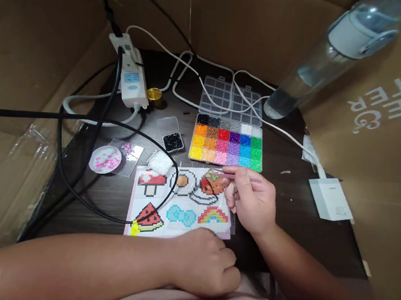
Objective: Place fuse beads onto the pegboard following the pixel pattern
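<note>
My right hand (252, 198) is closed round pink tweezers (233, 176), whose tips point left over the top right of the pattern sheet (181, 231). Beneath the tips is the taco-like picture (214, 185), with beads on a clear pegboard laid over the sheet. My left hand (206, 263) rests curled into a fist at the sheet's lower edge, and nothing shows in it. Just beyond the sheet, the sorted bead box (222, 143) lies with its clear lid (231, 96) folded back. Small cases of white beads (161, 161) and black beads (173, 141) stand open to its left.
A dish of pink beads (105, 159) overlaps a small pegboard (127, 168) on the left. Black cable (107, 214) loops across the sheet's left part. A power strip (133, 76), golden tin (154, 96), water bottle (312, 76) and white charger (329, 199) stand around. Cardboard walls enclose the table.
</note>
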The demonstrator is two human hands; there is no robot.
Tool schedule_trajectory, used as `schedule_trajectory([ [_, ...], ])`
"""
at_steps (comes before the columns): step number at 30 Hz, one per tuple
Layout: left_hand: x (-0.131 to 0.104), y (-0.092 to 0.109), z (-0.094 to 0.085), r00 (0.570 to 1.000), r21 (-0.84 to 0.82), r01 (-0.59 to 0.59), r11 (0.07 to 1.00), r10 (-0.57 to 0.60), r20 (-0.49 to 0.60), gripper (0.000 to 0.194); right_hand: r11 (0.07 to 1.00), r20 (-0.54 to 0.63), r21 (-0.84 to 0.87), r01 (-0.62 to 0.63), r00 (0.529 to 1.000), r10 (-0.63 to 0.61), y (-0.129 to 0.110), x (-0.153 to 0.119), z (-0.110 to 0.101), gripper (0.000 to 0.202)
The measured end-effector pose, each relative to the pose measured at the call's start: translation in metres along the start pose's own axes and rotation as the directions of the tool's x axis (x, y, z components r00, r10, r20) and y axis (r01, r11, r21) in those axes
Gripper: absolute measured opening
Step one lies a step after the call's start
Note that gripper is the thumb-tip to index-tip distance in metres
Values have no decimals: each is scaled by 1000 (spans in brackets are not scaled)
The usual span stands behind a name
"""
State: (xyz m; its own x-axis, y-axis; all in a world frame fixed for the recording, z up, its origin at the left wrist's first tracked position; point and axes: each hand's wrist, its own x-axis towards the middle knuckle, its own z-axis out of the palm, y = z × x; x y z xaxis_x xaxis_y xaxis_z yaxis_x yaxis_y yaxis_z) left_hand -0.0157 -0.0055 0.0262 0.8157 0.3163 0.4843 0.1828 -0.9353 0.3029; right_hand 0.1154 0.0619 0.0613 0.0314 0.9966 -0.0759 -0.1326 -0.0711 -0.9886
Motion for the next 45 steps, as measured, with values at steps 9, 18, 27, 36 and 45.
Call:
schedule_trajectory([
  [9, -1, -4, 21, 990, -203, 122, 972, -133, -38, 25, 964, 87, -247, 95, 993, -76, 9, -18, -5, 10],
  [18, 1, 0, 26, 974, -326, 212, 921, -227, -10, 23, 869, 233, -399, 294, 949, -215, 10, -13, -19, 29],
  [27, 1, 2, 27, 963, -317, 254, 914, -271, -9, 22, 841, 172, -459, 287, 957, -233, 8, -10, -15, 21],
  [36, 0, 3, 29, 972, -290, 234, 928, -232, 41, 21, 856, 169, -439, 274, 961, -220, 11, -10, -16, 22],
  [45, 2, -2, 19, 974, -250, 218, 943, -226, -3, 30, 839, 164, -451, 305, 952, -258, 11, -8, -15, 23],
])
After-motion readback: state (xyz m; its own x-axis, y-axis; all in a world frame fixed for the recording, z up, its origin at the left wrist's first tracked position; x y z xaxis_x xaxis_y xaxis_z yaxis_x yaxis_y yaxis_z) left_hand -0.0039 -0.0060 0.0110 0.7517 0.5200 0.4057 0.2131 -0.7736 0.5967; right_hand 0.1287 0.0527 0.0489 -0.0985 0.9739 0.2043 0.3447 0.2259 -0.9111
